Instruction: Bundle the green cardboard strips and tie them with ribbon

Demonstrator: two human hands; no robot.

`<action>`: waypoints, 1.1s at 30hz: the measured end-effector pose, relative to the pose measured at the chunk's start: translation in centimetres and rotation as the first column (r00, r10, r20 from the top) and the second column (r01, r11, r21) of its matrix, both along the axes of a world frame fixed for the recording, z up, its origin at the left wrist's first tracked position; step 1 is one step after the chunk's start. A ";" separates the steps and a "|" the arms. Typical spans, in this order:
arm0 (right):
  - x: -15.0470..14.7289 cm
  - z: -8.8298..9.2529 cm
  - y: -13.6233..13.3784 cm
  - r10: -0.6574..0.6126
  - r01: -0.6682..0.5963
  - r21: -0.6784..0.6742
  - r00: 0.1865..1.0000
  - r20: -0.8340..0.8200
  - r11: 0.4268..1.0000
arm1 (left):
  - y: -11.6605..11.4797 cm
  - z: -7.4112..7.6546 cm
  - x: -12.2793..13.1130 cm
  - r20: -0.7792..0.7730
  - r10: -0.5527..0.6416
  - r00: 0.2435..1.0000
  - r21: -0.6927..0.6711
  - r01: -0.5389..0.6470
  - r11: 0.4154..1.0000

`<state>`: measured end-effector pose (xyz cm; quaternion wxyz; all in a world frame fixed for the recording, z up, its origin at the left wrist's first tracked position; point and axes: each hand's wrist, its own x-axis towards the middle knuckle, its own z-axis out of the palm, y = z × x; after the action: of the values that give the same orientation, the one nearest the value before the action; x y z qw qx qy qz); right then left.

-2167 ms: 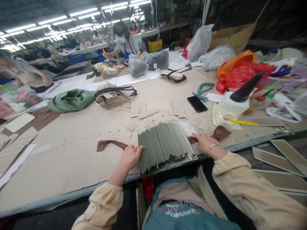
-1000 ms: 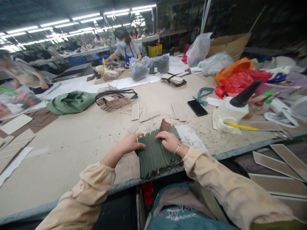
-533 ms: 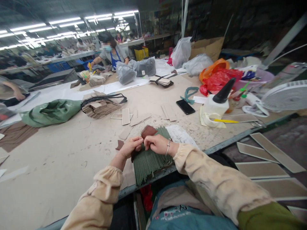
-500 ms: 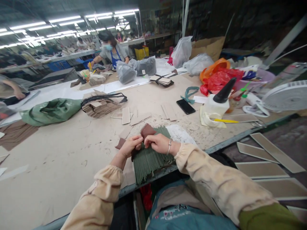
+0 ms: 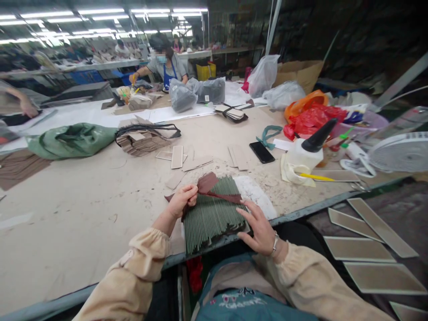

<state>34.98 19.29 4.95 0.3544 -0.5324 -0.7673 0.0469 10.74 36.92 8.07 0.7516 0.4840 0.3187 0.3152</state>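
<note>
A dark brown fabric strip (image 5: 207, 183) lies bunched and stretched across a row of thin green strips (image 5: 209, 223) packed side by side at the table's front edge. At the row's upper left, my left hand (image 5: 183, 199) is closed, pinching the brown strip between thumb and fingertips. Over the row's right edge, my right hand (image 5: 259, 227) is open with its fingers apart. Its fingertips are close to the brown strip's right end; whether they touch it I cannot tell. A white sheet (image 5: 256, 196) shows behind the row on the right.
Beige panels (image 5: 177, 157), a bundle tied with black strap (image 5: 143, 140) and a phone (image 5: 261, 152) lie farther back. To the right stand a white glue bottle (image 5: 306, 154) and a roll of tape (image 5: 399, 151). More panels (image 5: 384, 277) are at lower right. A co-worker (image 5: 167, 67) sits across.
My right hand has let go near the left hand, moved right and toward me, and opened. The brown strip now stretches right across the green row. My left hand keeps its pinch.
</note>
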 end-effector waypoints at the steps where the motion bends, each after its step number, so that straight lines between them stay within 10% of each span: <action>1: -0.4 -0.5 0.2 -0.010 0.009 0.017 1.000 0.028 1.000 | -0.1 0.0 0.0 0.002 0.006 1.000 0.000 -0.006 1.000; 7: -0.2 -1.5 2.9 -0.033 0.031 0.033 0.998 0.053 0.999 | -0.4 0.2 0.0 0.006 0.038 0.999 -0.018 -0.038 0.999; 16: 1.0 2.7 7.1 0.169 -0.171 -0.122 0.985 -0.023 0.978 | -0.5 0.3 0.1 0.010 0.039 0.999 -0.037 -0.038 0.999; 21: 3.1 3.1 14.0 -0.115 0.060 -0.227 0.965 -0.235 0.972 | -0.4 0.1 0.1 0.002 0.041 0.999 -0.039 -0.041 0.998; 26: 3.3 0.9 20.3 -0.103 0.041 -0.392 0.985 -0.139 0.919 | -0.4 0.0 0.2 -0.016 0.078 0.997 -0.029 -0.078 0.997; 33: 1.3 0.8 17.9 -0.060 0.039 -0.347 0.997 -0.051 0.937 | -0.8 0.6 0.4 -0.136 0.133 0.982 0.091 -0.122 0.988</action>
<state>36.28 37.22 5.77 0.2797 -0.6037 -0.7225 0.1882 11.15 36.11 8.70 0.6847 0.5141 0.3885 0.3403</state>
